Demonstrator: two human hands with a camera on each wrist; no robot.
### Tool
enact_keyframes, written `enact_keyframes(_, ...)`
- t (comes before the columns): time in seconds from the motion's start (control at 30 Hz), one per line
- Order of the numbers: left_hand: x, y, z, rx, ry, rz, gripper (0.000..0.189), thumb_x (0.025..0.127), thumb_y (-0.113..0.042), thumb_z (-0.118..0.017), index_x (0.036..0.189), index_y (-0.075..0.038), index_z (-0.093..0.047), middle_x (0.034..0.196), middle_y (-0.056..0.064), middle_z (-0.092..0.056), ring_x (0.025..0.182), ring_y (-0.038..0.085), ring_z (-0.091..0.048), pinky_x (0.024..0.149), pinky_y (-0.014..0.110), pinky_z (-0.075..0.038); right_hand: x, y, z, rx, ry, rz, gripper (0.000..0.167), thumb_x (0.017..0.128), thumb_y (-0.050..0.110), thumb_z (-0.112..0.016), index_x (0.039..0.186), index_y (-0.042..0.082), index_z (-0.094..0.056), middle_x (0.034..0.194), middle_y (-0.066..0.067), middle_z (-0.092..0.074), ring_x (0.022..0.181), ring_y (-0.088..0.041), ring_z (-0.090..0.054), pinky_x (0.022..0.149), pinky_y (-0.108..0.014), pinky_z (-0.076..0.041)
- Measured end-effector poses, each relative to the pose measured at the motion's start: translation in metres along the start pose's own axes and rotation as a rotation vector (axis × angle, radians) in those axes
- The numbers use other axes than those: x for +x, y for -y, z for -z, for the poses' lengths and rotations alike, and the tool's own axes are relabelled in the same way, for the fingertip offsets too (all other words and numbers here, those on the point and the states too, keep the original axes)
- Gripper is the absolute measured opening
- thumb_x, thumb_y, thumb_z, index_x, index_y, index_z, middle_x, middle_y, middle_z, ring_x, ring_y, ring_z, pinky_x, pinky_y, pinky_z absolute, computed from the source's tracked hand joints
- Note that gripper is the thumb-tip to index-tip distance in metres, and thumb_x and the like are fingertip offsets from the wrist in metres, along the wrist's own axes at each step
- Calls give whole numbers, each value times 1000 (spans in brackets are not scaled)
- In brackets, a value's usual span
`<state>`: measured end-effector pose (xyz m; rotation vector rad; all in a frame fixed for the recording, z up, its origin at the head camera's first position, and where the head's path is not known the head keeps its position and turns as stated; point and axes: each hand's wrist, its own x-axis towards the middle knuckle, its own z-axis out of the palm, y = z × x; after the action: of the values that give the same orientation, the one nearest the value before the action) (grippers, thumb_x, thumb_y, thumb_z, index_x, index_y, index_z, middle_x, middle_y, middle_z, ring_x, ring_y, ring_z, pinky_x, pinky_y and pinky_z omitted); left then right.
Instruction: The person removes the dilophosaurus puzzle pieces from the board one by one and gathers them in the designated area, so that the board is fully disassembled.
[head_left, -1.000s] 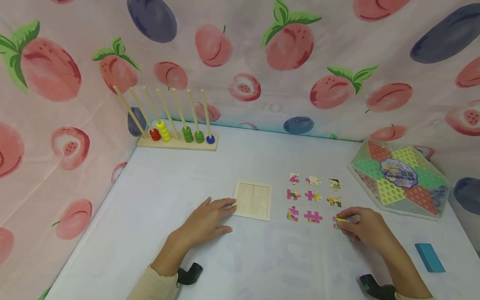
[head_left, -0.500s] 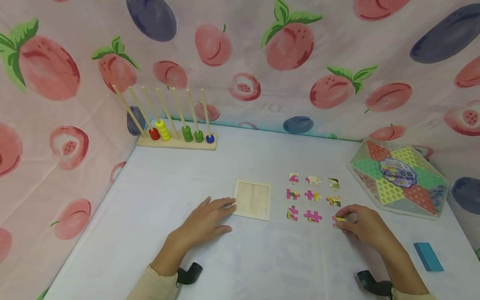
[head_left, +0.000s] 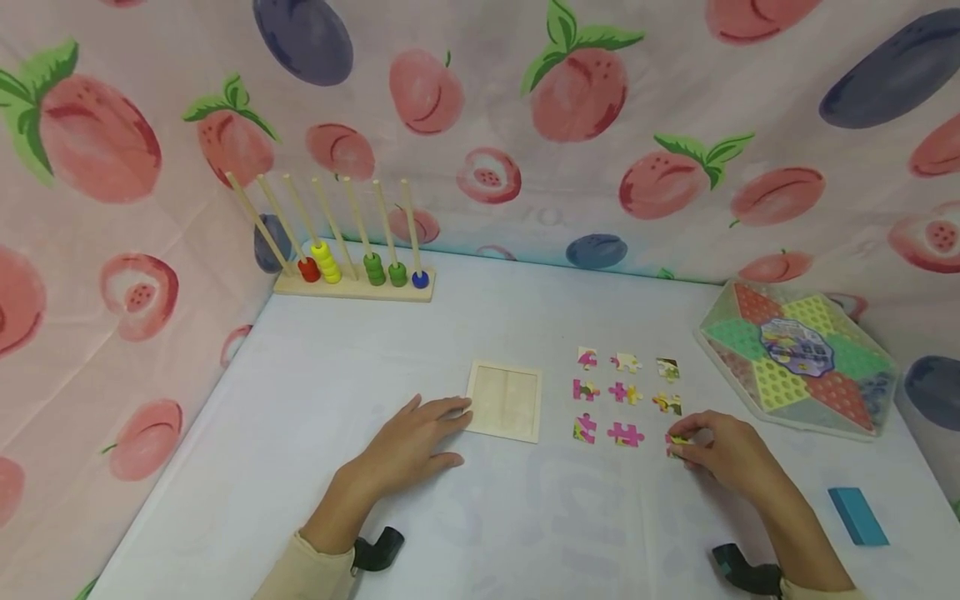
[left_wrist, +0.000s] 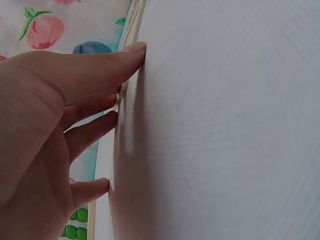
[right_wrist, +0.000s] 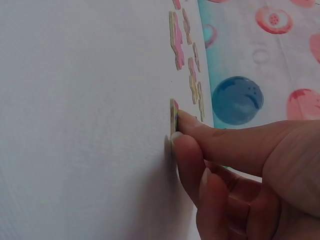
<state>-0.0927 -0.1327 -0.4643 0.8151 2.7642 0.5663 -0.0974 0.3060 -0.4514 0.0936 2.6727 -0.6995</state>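
Note:
My left hand (head_left: 412,442) rests on the white table with fingers spread, fingertips right at the left edge of a shallow, square wooden puzzle tray (head_left: 504,402). My right hand (head_left: 731,458) pinches the bottom-right jigsaw piece (head_left: 675,445), yellow-green and pink, between thumb and fingers. The right wrist view shows that puzzle piece (right_wrist: 173,112) edge-on, low by the tabletop, partly covered by the fingertips. Other pink, yellow and white jigsaw pieces (head_left: 626,434) lie in spaced rows between the tray and my right hand.
A wooden bead abacus (head_left: 354,288) stands at the back left. On the right lies a hexagonal Chinese checkers box (head_left: 798,358), with a blue block (head_left: 858,516) nearer the front. Fruit-printed cloth (head_left: 555,192) hangs behind the table (head_left: 360,350).
My right wrist has shifted very slightly left, its fingers staying at the same puzzle piece. The left hand, tray and other pieces keep their places.

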Motion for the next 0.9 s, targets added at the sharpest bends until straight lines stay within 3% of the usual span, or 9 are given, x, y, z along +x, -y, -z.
enact_keyframes(0.47, 2, -1, 1, -4, -2, -13, 59, 87, -30, -82, 138, -9, -64, 154, 3, -55, 145, 25, -50, 122, 62, -33, -12, 2, -6, -63, -54, -17, 30, 88, 29, -80, 112, 11, -72, 109, -14, -73, 78, -17, -58, 65, -27, -45)
enact_keyframes(0.67, 3, -3, 5, 18, -6, -39, 55, 85, -29, -84, 134, -11, -68, 153, 4, -56, 143, 26, -51, 120, 58, -38, -20, 8, -7, -81, -160, 25, 36, 90, 40, -77, 110, 11, -73, 111, -15, -72, 79, -16, -62, 63, -26, -45)
enact_keyframes(0.9, 14, -8, 25, 73, -64, -72, 60, 87, -37, -81, 141, -20, -62, 152, 3, -56, 144, 24, -50, 121, 57, -37, -18, 30, -1, -115, -277, 76, 42, 92, 35, -76, 123, 8, -69, 120, -19, -68, 90, -27, -64, 62, -27, -47)
